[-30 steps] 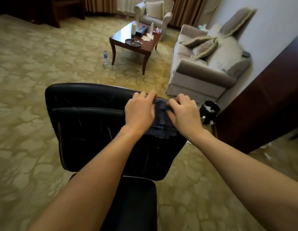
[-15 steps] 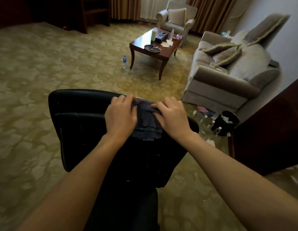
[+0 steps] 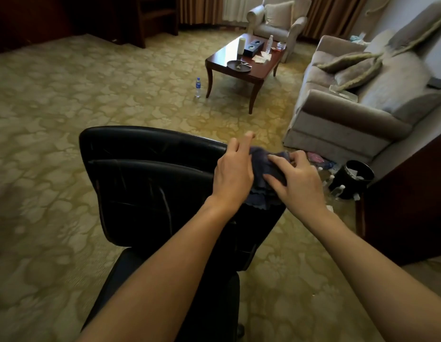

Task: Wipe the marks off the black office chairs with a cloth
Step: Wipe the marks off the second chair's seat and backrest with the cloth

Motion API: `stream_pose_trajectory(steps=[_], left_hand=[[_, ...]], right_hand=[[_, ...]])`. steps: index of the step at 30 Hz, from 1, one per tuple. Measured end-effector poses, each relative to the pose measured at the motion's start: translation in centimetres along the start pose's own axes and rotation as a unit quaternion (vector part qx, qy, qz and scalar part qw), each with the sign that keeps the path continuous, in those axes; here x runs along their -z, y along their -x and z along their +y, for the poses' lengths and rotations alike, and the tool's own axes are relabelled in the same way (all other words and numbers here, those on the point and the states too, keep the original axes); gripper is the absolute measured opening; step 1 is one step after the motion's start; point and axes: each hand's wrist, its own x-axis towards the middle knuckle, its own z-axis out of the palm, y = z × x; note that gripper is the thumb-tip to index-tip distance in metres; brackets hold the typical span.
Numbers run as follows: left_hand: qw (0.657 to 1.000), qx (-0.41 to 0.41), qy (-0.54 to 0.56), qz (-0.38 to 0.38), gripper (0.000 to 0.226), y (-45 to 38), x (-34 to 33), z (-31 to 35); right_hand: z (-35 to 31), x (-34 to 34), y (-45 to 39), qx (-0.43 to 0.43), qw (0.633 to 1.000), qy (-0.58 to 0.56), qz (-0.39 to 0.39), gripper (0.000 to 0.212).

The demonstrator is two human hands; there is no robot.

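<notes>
1. I see the dark cloth [image 3: 268, 174] bunched over the top right corner of the black office chair [image 3: 145, 183], draped down the front of its backrest.
2. My right hand [image 3: 297, 180] lies on the cloth with its fingers curled into the fabric, so that grip is clamped on the cloth.
3. My left hand [image 3: 233, 174] sits at the cloth's left edge, palm on the chair's top; its fingers are lifted and fairly straight, one pointing forward, so that grip is apart.
4. The backrest shows pale scuff lines across its leather, and the seat is below my forearms.
5. The chair stands on a patterned gold carpet [image 3: 54, 114].
6. Beyond it, a dark wooden tabletop [image 3: 235, 51] carries a plate, a box and a bottle; a water bottle [image 3: 198, 87] stands on the carpet just beside its leg.
7. To the right is a grey sofa [image 3: 357, 102] with cushions, and a black bin [image 3: 355, 178] stands near its corner among scattered litter.
</notes>
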Motion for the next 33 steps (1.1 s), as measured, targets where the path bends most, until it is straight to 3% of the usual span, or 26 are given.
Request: stream_pose_trajectory(steps=[5,14,21,25,33], left_hand=[[0.999,-0.033,-0.015,-0.007,0.02,-0.1,2.7,-3.0],[0.989,0.088,-0.061,0.098,0.023,-3.4,13.3,-14.4],[0.973,0.155,-0.114,0.128,0.028,-4.2,20.0,-23.1],[0.973,0.164,-0.104,0.123,0.028,-4.0,20.1,-22.8],[0.99,0.106,-0.08,0.05,0.031,-2.9,13.8,-13.5]], right_hand=[[-3.7,-1.9,-2.0,0.05,0.998,-0.013,0.031,0.027],[-18.4,-6.7,-11.5,0.154,0.984,-0.052,-0.068,0.02],[-29.3,-11.7,-14.5,0.197,0.977,-0.03,-0.081,0.023],[-29.0,-11.7,-13.5,0.185,0.978,-0.053,-0.077,0.016],[-19.4,-6.7,-10.3,0.093,0.99,-0.064,-0.084,0.021]])
